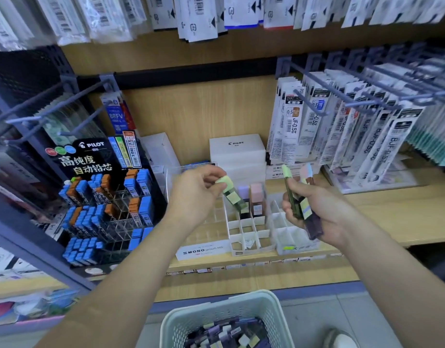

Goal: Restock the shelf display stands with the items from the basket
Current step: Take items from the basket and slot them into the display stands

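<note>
Two hands: left hand point(199, 189) pinches a green-capped case point(230, 195) over the slotted tray point(244, 243); right hand point(324, 212) grips a loose bundle point(303, 209), which may slip if jostled.

Even, bright overhead light; wide-angle bending and soft blur toward edges.

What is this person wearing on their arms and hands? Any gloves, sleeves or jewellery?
Nothing shows. The left hand and right hand are ungloved, with no rings visible. Neither wrist carries a watch or bracelet, and both arms are bare to the frame's edge, so no sleeve is in view.
</note>
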`<act>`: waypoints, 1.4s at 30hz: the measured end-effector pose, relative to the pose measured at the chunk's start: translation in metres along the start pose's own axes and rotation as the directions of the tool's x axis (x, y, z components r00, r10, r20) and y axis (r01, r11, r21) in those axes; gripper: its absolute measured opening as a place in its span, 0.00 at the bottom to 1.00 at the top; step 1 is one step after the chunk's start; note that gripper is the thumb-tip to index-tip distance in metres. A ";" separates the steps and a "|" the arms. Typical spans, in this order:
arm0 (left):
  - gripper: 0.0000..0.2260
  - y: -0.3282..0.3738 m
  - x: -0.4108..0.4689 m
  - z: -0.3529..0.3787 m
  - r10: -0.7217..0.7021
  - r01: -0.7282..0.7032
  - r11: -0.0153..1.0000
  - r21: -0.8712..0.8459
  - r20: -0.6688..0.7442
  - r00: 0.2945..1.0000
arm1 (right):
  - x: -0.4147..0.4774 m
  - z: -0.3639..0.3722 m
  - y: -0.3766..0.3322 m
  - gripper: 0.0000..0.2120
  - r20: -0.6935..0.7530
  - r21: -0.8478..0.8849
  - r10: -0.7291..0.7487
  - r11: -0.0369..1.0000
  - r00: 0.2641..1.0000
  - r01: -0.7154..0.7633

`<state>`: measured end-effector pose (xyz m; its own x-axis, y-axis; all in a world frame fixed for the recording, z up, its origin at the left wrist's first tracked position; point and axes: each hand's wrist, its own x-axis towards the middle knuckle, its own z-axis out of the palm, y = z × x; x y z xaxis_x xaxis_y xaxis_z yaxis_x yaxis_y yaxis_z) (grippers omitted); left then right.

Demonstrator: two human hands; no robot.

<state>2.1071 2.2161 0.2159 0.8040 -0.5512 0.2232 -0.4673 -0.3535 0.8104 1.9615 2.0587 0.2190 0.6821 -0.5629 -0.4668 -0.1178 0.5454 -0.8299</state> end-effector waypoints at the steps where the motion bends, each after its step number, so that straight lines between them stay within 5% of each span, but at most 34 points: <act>1: 0.07 0.000 0.000 0.003 0.009 -0.009 0.999 0.032 0.000 1.000 | 0.000 0.000 0.000 0.05 -0.007 0.016 0.002 1.000 1.000 -0.002; 10: 0.08 -0.007 0.002 0.019 0.172 -0.183 0.901 0.394 0.064 0.983 | -0.005 0.002 0.006 0.06 0.072 -0.045 0.060 0.997 0.996 -0.057; 26: 0.09 -0.030 0.016 0.042 0.253 -0.274 0.768 0.579 0.119 0.960 | -0.007 0.007 0.013 0.10 0.137 -0.139 0.066 0.989 0.988 -0.047; 28: 0.08 -0.023 0.015 0.042 0.196 -0.196 0.849 0.490 0.052 0.979 | -0.007 0.009 0.015 0.12 0.154 -0.204 0.041 0.979 0.987 -0.009; 30: 0.08 -0.006 0.014 0.038 0.006 -0.014 0.986 0.165 0.048 0.999 | -0.008 0.012 0.017 0.09 0.192 -0.265 0.014 0.964 0.981 0.038; 33: 0.12 0.016 0.010 0.027 -0.216 0.306 0.919 -0.249 0.332 0.918 | -0.009 0.018 0.021 0.07 0.230 -0.317 -0.007 0.945 0.973 0.082; 36: 0.05 0.020 0.006 0.019 -0.176 0.280 0.920 -0.274 0.351 0.920 | -0.012 0.022 0.019 0.06 0.225 -0.387 0.008 0.918 0.974 0.082; 42: 0.03 0.012 0.014 0.001 -0.118 0.141 0.954 -0.266 0.099 0.988 | -0.008 0.015 0.016 0.10 0.067 -0.509 -0.028 0.859 0.997 0.059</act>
<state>2.1123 2.2035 0.2284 0.8131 -0.5779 0.0707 -0.2344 -0.2138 0.9483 1.9653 2.0815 0.2140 0.7317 -0.5356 -0.4216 -0.4287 0.1193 -0.8956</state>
